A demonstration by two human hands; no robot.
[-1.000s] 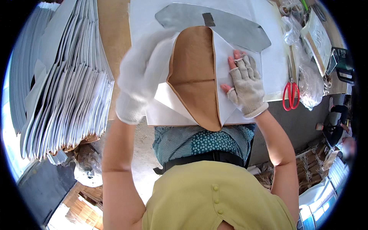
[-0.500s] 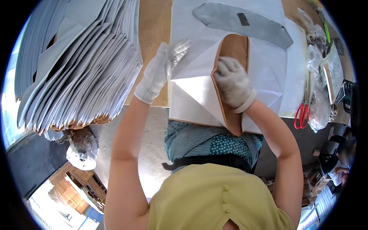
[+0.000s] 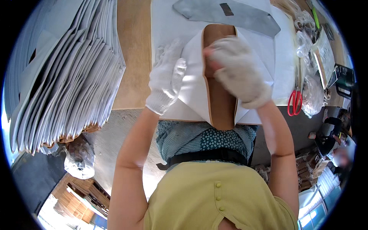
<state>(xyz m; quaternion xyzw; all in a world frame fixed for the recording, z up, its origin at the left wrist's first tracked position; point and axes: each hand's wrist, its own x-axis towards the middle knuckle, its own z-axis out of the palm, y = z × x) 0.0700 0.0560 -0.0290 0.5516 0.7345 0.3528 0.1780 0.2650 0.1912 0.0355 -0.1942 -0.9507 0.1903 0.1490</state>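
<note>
A white paper bag (image 3: pixel 193 63) lies on the table in front of me, its end spread into folds around a long brown inner opening (image 3: pixel 221 103). My left hand (image 3: pixel 166 78), in a white knit glove, rests flat along the bag's left side with its fingers stretched out. Over the opening is my right hand (image 3: pixel 241 73), gloved too and smeared by motion. Its fingers bend towards the opening's left edge, and bare pinkish fingertips show there. Whether they grip the paper is not clear. Beyond the bag lies a grey elongated template (image 3: pixel 249 18) with a dark tape patch.
A tall fanned stack of folded paper bags (image 3: pixel 76 84) fills the left. Red-handled scissors (image 3: pixel 294 102) lie at the table's right edge beside clear plastic bags (image 3: pixel 312 94). A tied plastic bag (image 3: pixel 79 159) sits below the stack. Another person (image 3: pixel 337 149) is at the far right.
My left hand has come right and lies flat against the bag. My right hand has risen from inside the opening to its upper part. The opening now stands straighter and wider.
</note>
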